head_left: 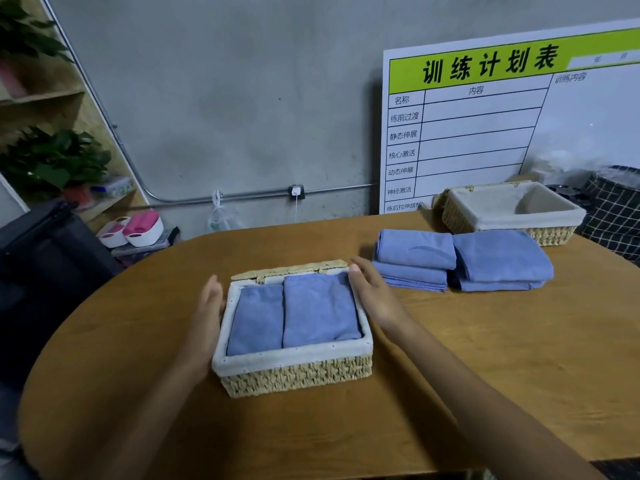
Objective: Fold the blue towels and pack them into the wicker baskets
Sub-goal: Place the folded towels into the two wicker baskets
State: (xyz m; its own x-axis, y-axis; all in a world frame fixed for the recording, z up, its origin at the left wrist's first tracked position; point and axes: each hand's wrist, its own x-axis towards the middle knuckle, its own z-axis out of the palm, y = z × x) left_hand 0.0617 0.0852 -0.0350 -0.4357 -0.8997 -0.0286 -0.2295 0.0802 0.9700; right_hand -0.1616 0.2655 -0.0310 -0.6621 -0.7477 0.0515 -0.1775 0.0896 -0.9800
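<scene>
Head view: a near basket (294, 370) stands on the table (485, 358), and two folded towels (294, 315) are packed in it side by side, filling it wall to wall. The left hand (207, 315) is laid flat against the basket's left wall, fingers straight and together, nothing held. The right hand (375, 294) is laid along the right rim, fingers straight too, its fingertips near the far corner; whether the towel edge is touched cannot be told. The step in hand is judged to be the settling or shifting of this filled basket (its packing looks done).

Well to the right, two stacks (460, 261) of folded towels are set just beside each other, and behind them a second basket (512, 211) is seen with only its lining inside. For the next move, the near basket would need to be released or pushed aside and a stack lifted whole into the far one.
</scene>
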